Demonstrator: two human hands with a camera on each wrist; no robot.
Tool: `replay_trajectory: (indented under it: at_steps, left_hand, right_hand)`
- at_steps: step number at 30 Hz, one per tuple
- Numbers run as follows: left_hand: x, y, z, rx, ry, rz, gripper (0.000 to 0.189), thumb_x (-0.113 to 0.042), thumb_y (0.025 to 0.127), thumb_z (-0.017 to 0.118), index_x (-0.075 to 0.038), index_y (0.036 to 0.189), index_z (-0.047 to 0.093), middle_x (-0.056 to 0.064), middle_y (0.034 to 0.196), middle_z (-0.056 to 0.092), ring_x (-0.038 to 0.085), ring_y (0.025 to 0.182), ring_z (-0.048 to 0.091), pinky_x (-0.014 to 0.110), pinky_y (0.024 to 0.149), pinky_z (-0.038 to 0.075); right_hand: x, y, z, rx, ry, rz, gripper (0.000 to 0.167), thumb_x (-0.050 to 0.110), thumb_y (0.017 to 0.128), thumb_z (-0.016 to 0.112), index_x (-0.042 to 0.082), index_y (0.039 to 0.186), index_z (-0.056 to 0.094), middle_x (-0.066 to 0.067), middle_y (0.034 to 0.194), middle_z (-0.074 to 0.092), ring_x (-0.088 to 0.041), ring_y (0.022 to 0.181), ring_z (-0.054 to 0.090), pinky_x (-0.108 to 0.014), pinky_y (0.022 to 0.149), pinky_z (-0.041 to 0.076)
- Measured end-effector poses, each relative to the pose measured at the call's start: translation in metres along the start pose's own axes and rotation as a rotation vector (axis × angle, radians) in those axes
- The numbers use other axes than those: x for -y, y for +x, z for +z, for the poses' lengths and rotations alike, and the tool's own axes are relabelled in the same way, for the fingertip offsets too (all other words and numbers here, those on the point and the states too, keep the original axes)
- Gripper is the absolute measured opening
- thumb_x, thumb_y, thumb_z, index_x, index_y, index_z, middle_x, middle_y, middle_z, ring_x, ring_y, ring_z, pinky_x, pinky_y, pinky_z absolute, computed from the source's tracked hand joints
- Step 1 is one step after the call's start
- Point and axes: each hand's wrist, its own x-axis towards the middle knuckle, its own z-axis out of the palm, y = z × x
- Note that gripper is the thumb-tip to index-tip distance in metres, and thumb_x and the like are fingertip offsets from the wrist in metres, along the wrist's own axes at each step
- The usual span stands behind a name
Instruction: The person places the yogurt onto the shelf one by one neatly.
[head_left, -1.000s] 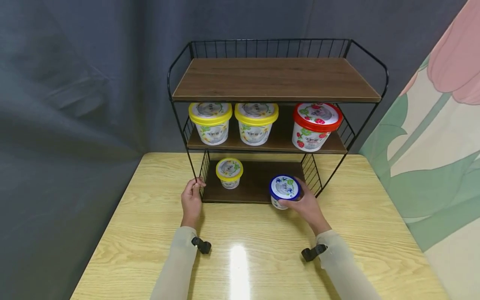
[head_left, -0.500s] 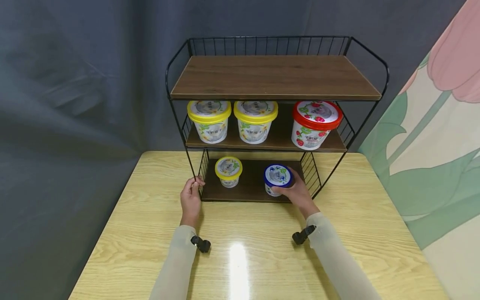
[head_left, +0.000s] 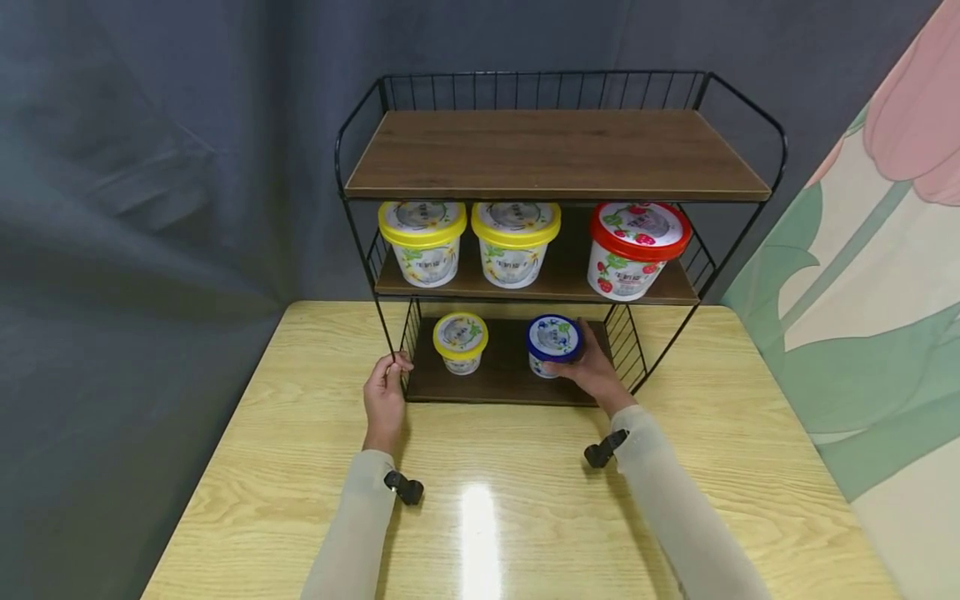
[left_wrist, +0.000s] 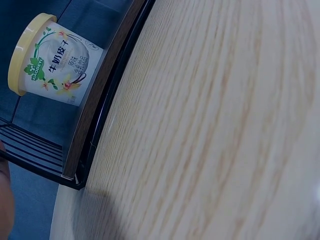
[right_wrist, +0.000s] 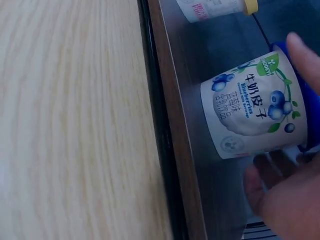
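My right hand [head_left: 592, 371] is around the small blue-lidded blueberry tub [head_left: 553, 346], thumb on one side and fingers on the other. The tub stands upright on the bottom shelf [head_left: 502, 387], right of centre; the right wrist view shows its base against the shelf board. With my left hand [head_left: 386, 396] I hold the left front post of the black wire rack [head_left: 380, 325], low down by the bottom shelf. A small yellow-lidded tub [head_left: 461, 343] stands on the same shelf, left of the blueberry tub. Only an edge of the left hand [left_wrist: 5, 200] shows in the left wrist view.
On the middle shelf stand two large yellow-lidded tubs [head_left: 422, 246] [head_left: 515, 246] and a large red-lidded tub [head_left: 637, 250]. Above them is the brown top shelf [head_left: 555, 154]. The rack stands on a pale wooden table [head_left: 300, 467] against a dark curtain [head_left: 187, 167].
My right hand has moved the blueberry tub from the bottom shelf's front edge back and slightly left onto the shelf. The left hand has stayed at the post.
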Motion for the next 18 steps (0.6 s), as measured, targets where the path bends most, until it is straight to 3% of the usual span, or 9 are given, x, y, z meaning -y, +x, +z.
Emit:
replay_trajectory:
  at_steps: [2, 4, 6, 9, 12, 13, 15, 18]
  left_hand:
    - [-0.004, 0.001, 0.000, 0.003, -0.003, -0.013, 0.024, -0.004, 0.103, 0.047, 0.013, 0.094, 0.062, 0.023, 0.113, 0.066, 0.004, 0.108, 0.061, 0.026, 0.087, 0.050]
    - [-0.003, 0.000, 0.001, 0.001, -0.009, -0.016, 0.023, -0.003, 0.102, 0.048, 0.013, 0.094, 0.062, 0.023, 0.113, 0.067, 0.005, 0.108, 0.061, 0.026, 0.087, 0.051]
    - [-0.003, 0.000, 0.002, 0.003, -0.012, -0.021, 0.023, -0.003, 0.102, 0.048, 0.013, 0.094, 0.062, 0.024, 0.114, 0.066, 0.004, 0.107, 0.061, 0.026, 0.087, 0.051]
    - [0.000, 0.001, 0.004, 0.003, -0.011, -0.003, 0.026, -0.007, 0.103, 0.047, 0.014, 0.094, 0.061, 0.033, 0.116, 0.062, -0.001, 0.106, 0.060, 0.025, 0.087, 0.050]
    - [0.000, 0.002, 0.004, 0.003, 0.001, -0.011, 0.026, -0.007, 0.103, 0.046, 0.013, 0.095, 0.061, 0.032, 0.116, 0.062, -0.002, 0.106, 0.059, 0.024, 0.087, 0.050]
    - [0.000, 0.002, 0.004, 0.000, 0.000, -0.017, 0.026, -0.006, 0.103, 0.046, 0.013, 0.095, 0.061, 0.032, 0.117, 0.062, -0.001, 0.106, 0.059, 0.025, 0.088, 0.050]
    - [-0.003, 0.001, 0.003, -0.003, 0.002, -0.029, 0.024, -0.004, 0.103, 0.046, 0.013, 0.095, 0.061, 0.034, 0.117, 0.061, 0.002, 0.106, 0.060, 0.027, 0.088, 0.050]
    - [-0.015, -0.003, 0.002, 0.001, 0.005, -0.043, 0.024, -0.002, 0.103, 0.046, 0.014, 0.095, 0.061, 0.035, 0.118, 0.061, 0.004, 0.106, 0.061, 0.029, 0.088, 0.050]
  right_hand:
    - [0.006, -0.009, 0.000, -0.002, 0.000, -0.033, 0.120, 0.018, 0.083, 0.081, 0.012, 0.159, -0.012, -0.023, 0.165, 0.011, -0.042, 0.152, 0.015, -0.057, 0.123, 0.016]
    - [0.007, -0.023, -0.001, -0.034, -0.031, -0.066, 0.119, 0.017, 0.084, 0.080, 0.010, 0.158, -0.013, -0.024, 0.165, 0.007, -0.043, 0.152, 0.013, -0.058, 0.122, 0.017]
    - [0.009, -0.042, -0.003, -0.098, -0.062, -0.107, 0.109, 0.017, 0.088, 0.076, 0.008, 0.159, -0.005, -0.026, 0.163, 0.014, -0.044, 0.150, 0.020, -0.058, 0.120, 0.024]
    - [0.004, -0.073, -0.005, -0.267, -0.119, -0.181, 0.080, 0.022, 0.094, 0.070, 0.005, 0.156, 0.023, -0.024, 0.150, 0.043, -0.035, 0.135, 0.047, -0.043, 0.110, 0.043]
    - [0.002, -0.099, -0.009, -0.522, -0.126, -0.247, 0.043, 0.021, 0.097, 0.066, 0.001, 0.133, 0.054, -0.016, 0.116, 0.066, -0.014, 0.099, 0.065, -0.019, 0.082, 0.052]
    - [-0.001, -0.104, -0.010, -0.603, -0.119, -0.262, 0.035, 0.020, 0.097, 0.065, 0.000, 0.125, 0.058, -0.013, 0.107, 0.067, -0.007, 0.090, 0.063, -0.014, 0.075, 0.050]
    - [-0.006, -0.112, -0.015, -0.718, -0.114, -0.273, 0.030, 0.018, 0.099, 0.061, -0.003, 0.120, 0.056, -0.008, 0.104, 0.062, 0.002, 0.085, 0.057, -0.007, 0.069, 0.044]
    - [-0.016, -0.114, -0.024, -0.743, -0.144, -0.258, 0.035, 0.018, 0.102, 0.054, -0.001, 0.131, 0.049, -0.009, 0.121, 0.055, 0.004, 0.096, 0.051, -0.008, 0.074, 0.040]
